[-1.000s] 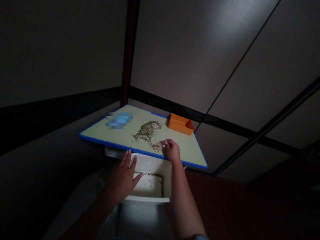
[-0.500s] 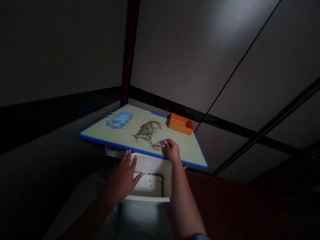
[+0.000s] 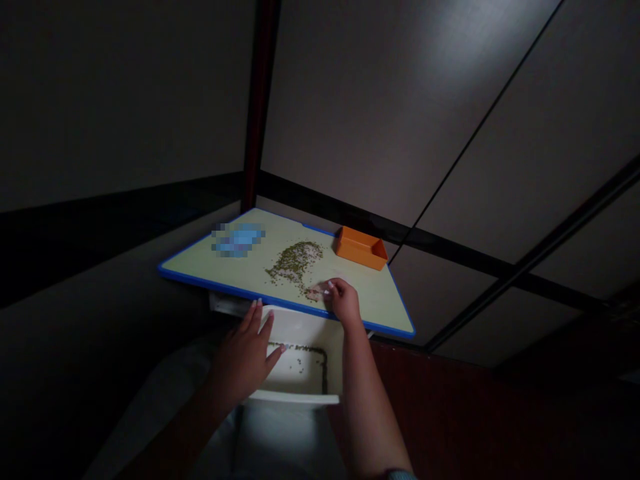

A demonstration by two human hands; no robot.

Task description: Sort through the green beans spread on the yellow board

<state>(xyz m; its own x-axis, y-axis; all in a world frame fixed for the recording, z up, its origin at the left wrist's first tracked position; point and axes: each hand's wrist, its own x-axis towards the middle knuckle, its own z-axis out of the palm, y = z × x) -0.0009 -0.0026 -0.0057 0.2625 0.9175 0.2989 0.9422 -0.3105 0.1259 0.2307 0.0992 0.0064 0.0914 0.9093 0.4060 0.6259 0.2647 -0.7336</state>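
Observation:
My left hand point(image 3: 247, 357) lies over the left side of a white plastic bin point(image 3: 305, 400), fingers spread toward the table edge and thumb reaching inside. Small greenish grains line the far and right edges of the bin's floor, with a few loose in the middle. My right hand point(image 3: 346, 301) is low over the near part of the table, thumb and fingertips pinched together. What they hold, if anything, is too small and dark to make out. Just left of those fingertips begins a scattered heap of green grains point(image 3: 295, 260), with a pinkish patch showing beneath.
The pale yellow table point(image 3: 380, 300) has a blue edge and stands in a corner against panelled walls. An orange tray point(image 3: 360, 250) sits at its far right edge. Toward the left is a blurred-out blue item point(image 3: 239, 240). The bin juts out below the table's near edge.
Almost nothing differs. My right hand stays pinched in the same place beside the grains, and my left hand remains on the bin.

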